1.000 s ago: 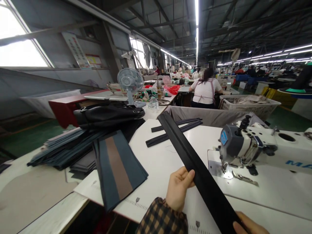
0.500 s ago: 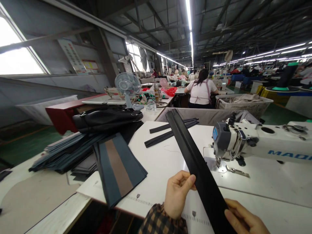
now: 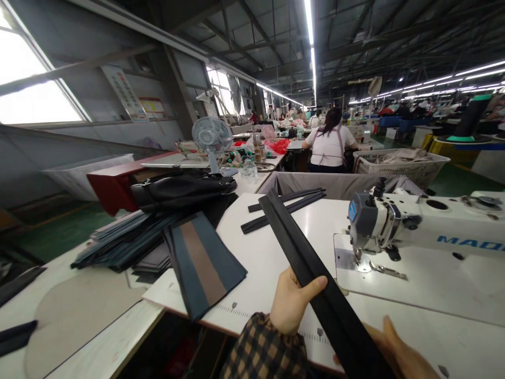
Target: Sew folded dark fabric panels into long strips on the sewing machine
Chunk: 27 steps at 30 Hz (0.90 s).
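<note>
Left hand (image 3: pixel 290 302) closed on black strip (image 3: pixel 351 331), thumb across its face; right hand (image 3: pixel 398 350) open, fingers spread, beside the strip's lower end (contact unclear). Strip raised across white table's (image 3: pixel 284 252) near edge, left of sewing machine (image 3: pixel 374 221).

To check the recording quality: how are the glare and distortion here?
In the head view, the glass factory windows are blown out white, the long white fluorescent ceiling lamps glare, and wide-lens distortion enlarges the long flat black strip and bare left hand near the camera.
</note>
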Each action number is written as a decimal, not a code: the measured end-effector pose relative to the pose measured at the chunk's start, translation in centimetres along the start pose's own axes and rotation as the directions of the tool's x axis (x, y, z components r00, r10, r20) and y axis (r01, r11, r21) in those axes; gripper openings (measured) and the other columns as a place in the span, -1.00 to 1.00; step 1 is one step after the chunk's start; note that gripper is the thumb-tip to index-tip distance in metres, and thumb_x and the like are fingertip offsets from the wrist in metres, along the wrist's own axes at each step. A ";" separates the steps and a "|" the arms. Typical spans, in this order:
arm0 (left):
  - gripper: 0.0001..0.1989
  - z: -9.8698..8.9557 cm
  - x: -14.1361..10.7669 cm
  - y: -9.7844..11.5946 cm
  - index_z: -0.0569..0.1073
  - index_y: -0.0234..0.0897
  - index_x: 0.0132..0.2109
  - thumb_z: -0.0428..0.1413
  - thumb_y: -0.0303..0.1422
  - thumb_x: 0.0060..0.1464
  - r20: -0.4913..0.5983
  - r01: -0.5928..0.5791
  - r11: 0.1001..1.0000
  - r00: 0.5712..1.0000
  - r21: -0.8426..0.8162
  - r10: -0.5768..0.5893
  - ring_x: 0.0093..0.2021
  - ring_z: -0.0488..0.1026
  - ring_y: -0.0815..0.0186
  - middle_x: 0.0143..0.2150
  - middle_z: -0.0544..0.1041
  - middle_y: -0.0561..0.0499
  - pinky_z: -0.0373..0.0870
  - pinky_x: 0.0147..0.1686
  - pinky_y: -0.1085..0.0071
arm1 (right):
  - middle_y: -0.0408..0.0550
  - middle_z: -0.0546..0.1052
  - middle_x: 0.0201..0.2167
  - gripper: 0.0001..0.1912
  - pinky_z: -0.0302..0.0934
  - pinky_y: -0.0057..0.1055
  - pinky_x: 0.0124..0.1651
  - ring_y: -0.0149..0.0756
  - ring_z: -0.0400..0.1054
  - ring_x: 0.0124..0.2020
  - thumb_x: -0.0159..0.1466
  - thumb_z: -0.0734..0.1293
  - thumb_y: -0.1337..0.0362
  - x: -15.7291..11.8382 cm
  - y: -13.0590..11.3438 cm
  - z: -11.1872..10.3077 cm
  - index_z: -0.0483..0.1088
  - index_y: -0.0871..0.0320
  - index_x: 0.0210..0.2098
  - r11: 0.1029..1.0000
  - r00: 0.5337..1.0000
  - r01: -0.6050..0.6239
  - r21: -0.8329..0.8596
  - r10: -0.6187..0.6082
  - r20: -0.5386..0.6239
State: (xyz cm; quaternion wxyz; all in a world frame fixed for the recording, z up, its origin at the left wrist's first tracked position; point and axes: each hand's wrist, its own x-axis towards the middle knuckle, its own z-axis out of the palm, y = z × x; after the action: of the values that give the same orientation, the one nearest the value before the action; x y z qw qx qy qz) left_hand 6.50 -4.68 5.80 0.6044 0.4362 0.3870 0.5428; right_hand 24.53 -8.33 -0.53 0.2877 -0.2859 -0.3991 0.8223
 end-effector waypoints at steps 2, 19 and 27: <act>-0.74 0.2 0.0 0.4 0.40 -0.39 -0.22 0.20 -0.39 -0.11 0.056 0.006 1.000 0.998 0.026 -0.007 -0.31 0.47 0.22 -0.29 0.52 -0.10 0.40 -0.27 0.32 | -0.01 0.45 -0.27 -0.37 0.07 -0.28 0.01 -0.18 0.31 -0.19 0.09 0.16 -0.16 -0.8 -2.3 1.1 0.29 0.12 0.00 0.983 0.995 0.094 -0.160 -0.096 -0.003; -0.54 -2.4 5.1 3.6 0.39 -0.41 -0.08 -0.08 -0.10 0.09 0.173 0.153 0.988 0.974 -0.033 -0.145 -0.16 0.43 0.18 -0.07 0.43 -0.23 0.41 -0.29 0.35 | -0.16 0.30 -0.51 -0.56 0.14 -0.46 -0.34 -0.33 0.21 -0.42 0.20 0.08 -0.06 -0.8 -0.7 1.7 0.28 0.19 -0.46 0.785 0.911 0.054 -0.617 -0.292 -0.292; -0.69 -2.4 7.6 5.4 0.43 -0.46 -0.17 0.17 -0.36 -0.08 0.054 -0.010 1.000 0.999 0.015 0.009 -0.24 0.45 0.22 -0.24 0.51 -0.17 0.40 -0.21 0.30 | -0.15 0.38 -0.49 -0.56 0.17 -0.49 -0.40 -0.34 0.26 -0.45 0.18 0.13 -0.05 -0.3 -0.3 1.6 0.31 0.19 -0.22 0.868 0.930 0.093 -0.487 -0.250 -0.269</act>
State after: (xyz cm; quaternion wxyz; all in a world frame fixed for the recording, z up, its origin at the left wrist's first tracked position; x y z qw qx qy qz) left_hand 3.42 3.30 10.18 0.6085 0.4572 0.3728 0.5307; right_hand 23.73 -9.14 0.62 0.3448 -0.4403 -0.5564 0.6146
